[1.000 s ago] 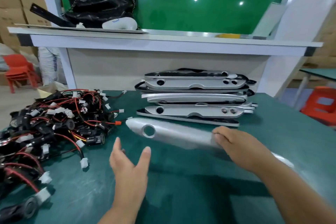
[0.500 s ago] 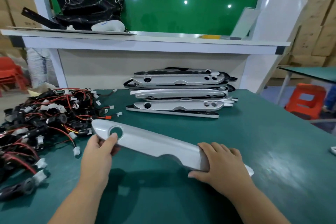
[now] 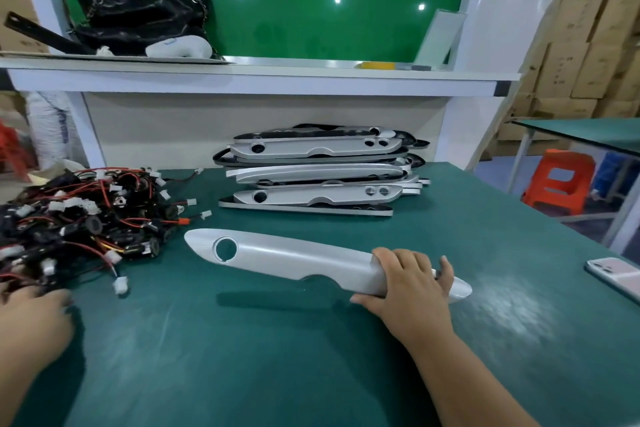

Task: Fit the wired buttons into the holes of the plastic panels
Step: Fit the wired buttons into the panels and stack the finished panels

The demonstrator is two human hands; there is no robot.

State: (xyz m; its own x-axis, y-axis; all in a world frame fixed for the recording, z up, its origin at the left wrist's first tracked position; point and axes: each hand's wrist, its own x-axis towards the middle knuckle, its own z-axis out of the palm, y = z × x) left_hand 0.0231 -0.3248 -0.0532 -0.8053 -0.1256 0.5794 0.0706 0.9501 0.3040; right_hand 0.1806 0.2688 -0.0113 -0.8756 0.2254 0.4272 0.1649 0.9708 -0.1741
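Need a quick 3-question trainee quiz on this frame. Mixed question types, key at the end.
1. True or false: the right hand grips the silver panel near its right end.
2. Where is the left hand?
A) on the silver panel
B) at the near edge of the pile of wired buttons
C) clasping the right hand
3. Fill in: the round hole at the panel's left end is ____ (filled or empty).

Key: 1 true; 2 B; 3 empty.
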